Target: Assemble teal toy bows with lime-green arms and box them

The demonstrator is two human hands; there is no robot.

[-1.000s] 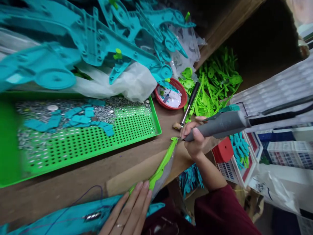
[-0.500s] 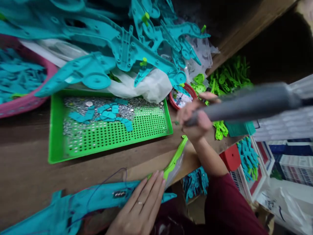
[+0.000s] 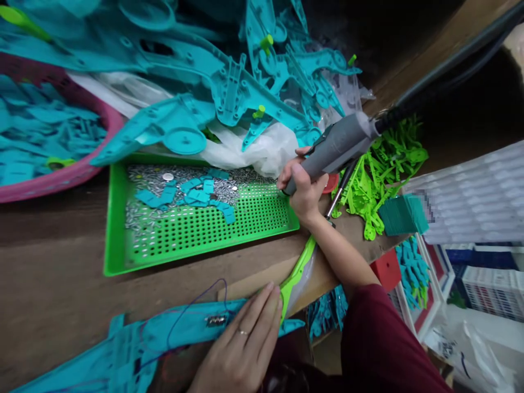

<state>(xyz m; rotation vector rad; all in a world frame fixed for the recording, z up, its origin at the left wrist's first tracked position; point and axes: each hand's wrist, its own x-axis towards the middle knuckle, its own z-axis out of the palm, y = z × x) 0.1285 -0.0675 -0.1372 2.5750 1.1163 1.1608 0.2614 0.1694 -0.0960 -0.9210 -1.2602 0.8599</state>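
Observation:
My left hand [image 3: 245, 344] lies flat with its fingers stretched out, over the end of a long turquoise plastic shell [image 3: 176, 330] and the near end of a lime-green plastic strip [image 3: 301, 267]. Its thumb is hidden. A small metal insert and a thin purple wire [image 3: 196, 297] show on the shell. My right hand [image 3: 305, 191] is closed around a grey electric screwdriver [image 3: 338, 147], held slanted above the green tray's right end, its cable running to the upper right. The fingers hide its lower end. Below it, a black-and-silver rod [image 3: 338, 199] slants down near the strip's far end.
A green perforated tray [image 3: 196, 248] holds many screws and small turquoise pieces. Turquoise shells [image 3: 196, 60] are heaped behind it. At left stands a pink basket [image 3: 110, 128] of turquoise parts. Lime-green parts [image 3: 368, 185] pile up at right, near a red box [image 3: 387, 267].
The screwdriver in my right hand has swung from nearly level to slanting up and right, and the hand has shifted left. My left hand stays on the shell. The view has shifted slightly.

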